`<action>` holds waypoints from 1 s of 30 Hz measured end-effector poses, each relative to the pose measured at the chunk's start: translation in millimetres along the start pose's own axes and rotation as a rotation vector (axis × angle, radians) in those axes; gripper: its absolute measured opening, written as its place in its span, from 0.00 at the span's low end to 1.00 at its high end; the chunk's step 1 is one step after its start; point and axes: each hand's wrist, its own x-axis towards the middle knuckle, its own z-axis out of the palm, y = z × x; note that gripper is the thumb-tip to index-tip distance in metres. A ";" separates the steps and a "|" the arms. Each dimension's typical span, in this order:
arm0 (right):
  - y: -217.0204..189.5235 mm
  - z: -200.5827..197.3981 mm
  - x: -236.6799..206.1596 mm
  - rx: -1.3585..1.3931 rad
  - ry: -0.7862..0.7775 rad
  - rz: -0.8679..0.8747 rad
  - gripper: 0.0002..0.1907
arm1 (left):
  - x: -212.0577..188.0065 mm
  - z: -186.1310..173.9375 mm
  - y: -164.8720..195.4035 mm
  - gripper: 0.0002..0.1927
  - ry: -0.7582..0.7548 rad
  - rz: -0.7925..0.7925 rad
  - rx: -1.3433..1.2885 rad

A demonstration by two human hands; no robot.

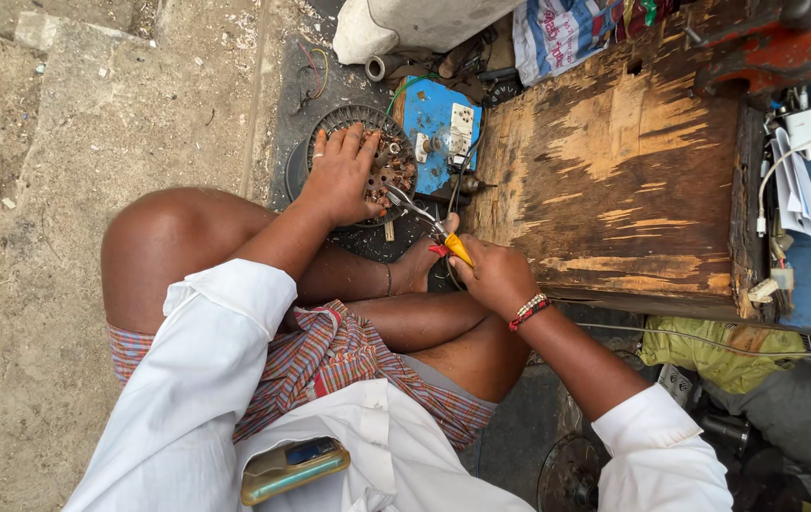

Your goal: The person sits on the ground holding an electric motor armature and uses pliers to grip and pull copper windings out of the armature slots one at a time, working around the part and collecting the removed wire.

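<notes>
The left hand (341,175) lies flat on a round dark metal motor part with copper wire coils (382,161). Its fingers are spread wide and press down on the part, so this grip is open, not wrapped around anything. The motor part sits on the ground, right under that hand.

The right hand (495,275) is squeezed tight around the yellow and red handles of a pair of metal pliers (429,226). The pliers' thin tips reach from this grip over to the copper coils, just beside the left hand's thumb.

A small blue metal box with white switches (434,118) stands just past the motor part. A worn brown wooden board (614,180) lies close beside the right hand. A bead bracelet (528,309) is on the right wrist.
</notes>
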 end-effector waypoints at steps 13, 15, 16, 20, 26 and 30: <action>2.5 36.4 -7.5 0.214 0.099 0.079 0.20 | 5.3 -7.8 9.8 0.44 0.058 -0.063 -0.284; 7.4 41.0 -2.3 0.567 -0.072 0.257 0.22 | 12.6 -15.6 8.9 0.38 0.130 -0.081 -0.335; 10.7 42.3 1.2 0.738 -0.163 0.342 0.24 | 14.7 -17.4 10.3 0.36 0.194 -0.050 -0.350; 23.1 47.0 11.6 0.891 -0.415 0.487 0.16 | 18.1 -19.2 11.1 0.36 0.198 0.096 -0.508; 32.5 64.4 16.2 0.791 -0.425 0.379 0.17 | 16.5 -7.8 11.3 0.33 0.225 0.185 -0.210; 20.0 78.8 6.3 0.665 -0.133 0.208 0.20 | 21.4 6.1 6.2 0.32 0.222 0.161 -0.174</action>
